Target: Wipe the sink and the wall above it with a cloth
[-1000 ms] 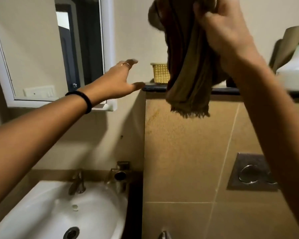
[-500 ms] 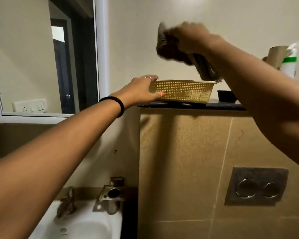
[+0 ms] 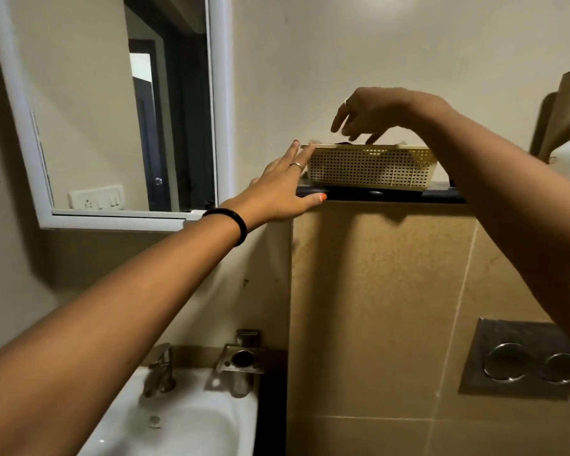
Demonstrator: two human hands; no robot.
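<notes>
A cream perforated basket [image 3: 369, 167] stands on a dark ledge [image 3: 392, 195] at upper centre. My left hand [image 3: 282, 192] rests flat against the basket's left end, fingers spread, thumb along the ledge edge. My right hand [image 3: 372, 115] hovers just above the basket rim with its fingers apart and pointing down, holding nothing. Only a dark sliver of the cloth [image 3: 343, 143] shows over the rim inside the basket. The white sink [image 3: 185, 422] with its tap [image 3: 160, 370] lies at bottom left, below the beige wall [image 3: 211, 291].
A white-framed mirror [image 3: 112, 110] hangs on the left. A metal holder [image 3: 242, 360] is fixed beside the tap. A flush plate [image 3: 527, 360] sits in the tan tiles at lower right. A brown cardboard roll [image 3: 563, 113] and a white bottle stand at the ledge's right end.
My right hand let go of the dark cloth into the basket and now hovers open above it. My left hand stays at the basket's left end. The view has tilted slightly.
</notes>
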